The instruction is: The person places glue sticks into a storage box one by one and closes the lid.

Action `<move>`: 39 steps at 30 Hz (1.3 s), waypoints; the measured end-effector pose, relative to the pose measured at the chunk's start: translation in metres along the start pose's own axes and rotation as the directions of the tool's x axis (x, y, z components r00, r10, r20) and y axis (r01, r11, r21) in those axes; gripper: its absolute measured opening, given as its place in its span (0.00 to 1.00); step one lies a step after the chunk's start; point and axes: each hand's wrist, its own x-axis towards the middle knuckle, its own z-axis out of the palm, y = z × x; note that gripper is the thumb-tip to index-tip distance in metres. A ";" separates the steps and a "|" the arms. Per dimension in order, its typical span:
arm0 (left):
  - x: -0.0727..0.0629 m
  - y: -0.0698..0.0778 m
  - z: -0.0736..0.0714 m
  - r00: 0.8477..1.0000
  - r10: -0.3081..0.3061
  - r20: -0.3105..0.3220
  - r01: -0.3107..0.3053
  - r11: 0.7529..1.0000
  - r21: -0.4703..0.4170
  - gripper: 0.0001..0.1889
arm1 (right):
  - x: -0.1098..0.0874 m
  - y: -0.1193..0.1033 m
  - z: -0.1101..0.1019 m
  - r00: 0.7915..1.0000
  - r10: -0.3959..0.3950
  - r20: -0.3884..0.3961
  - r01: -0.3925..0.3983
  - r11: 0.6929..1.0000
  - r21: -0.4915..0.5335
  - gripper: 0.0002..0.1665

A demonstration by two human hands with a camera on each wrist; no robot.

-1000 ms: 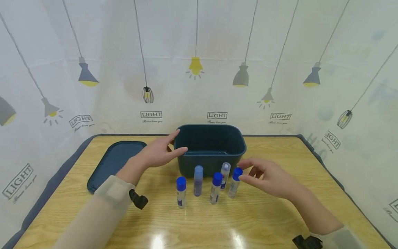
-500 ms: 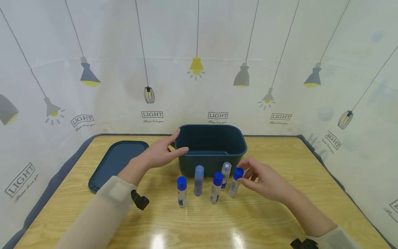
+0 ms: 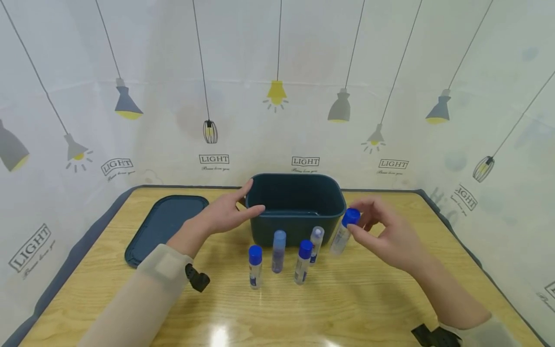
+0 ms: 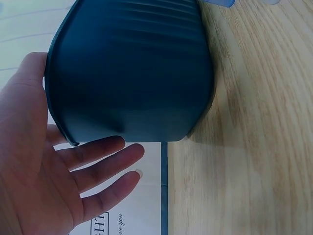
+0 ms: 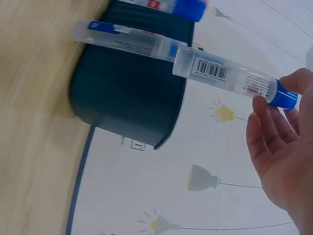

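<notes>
My left hand (image 3: pixel 227 212) grips the left end of a dark teal plastic bin (image 3: pixel 299 229), thumb over its rim. In the left wrist view the other fingers (image 4: pixel 110 164) lie loosely spread beside the bin's outer wall. My right hand (image 3: pixel 390 236) pinches the blue cap of a clear glue stick (image 3: pixel 341 236) between thumb and fingertips. That stick hangs tilted, close to the bin's right front corner. In front of the bin stand several more glue sticks: two with dark blue caps (image 3: pixel 256 270), one with a light blue cap (image 3: pixel 279 253), one with a clear cap (image 3: pixel 317 243).
A dark blue lid (image 3: pixel 166 224) lies flat on the wooden table (image 3: pixel 277 318), left of the bin. Behind the table's back edge hangs a pale curtain (image 3: pixel 243 96) printed with lamps.
My right hand has taken hold of the rightmost glue stick by its cap and carried it up, right and toward the bin. My left hand stays on the bin.
</notes>
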 end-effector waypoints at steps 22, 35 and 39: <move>0.001 0.000 0.000 1.000 -0.010 -0.001 0.010 1.000 0.011 0.55 | 0.076 -0.018 -0.011 0.990 0.097 -0.105 -0.101 0.994 -0.037 0.23; 0.000 0.000 -0.002 1.000 -0.013 0.000 0.013 1.000 0.021 0.55 | 0.122 0.002 0.027 0.971 0.238 0.032 -0.237 0.971 -0.015 0.24; 0.001 0.000 -0.001 1.000 -0.013 0.003 0.013 1.000 0.022 0.55 | 0.132 0.011 0.044 0.964 0.251 0.090 -0.251 0.968 -0.019 0.24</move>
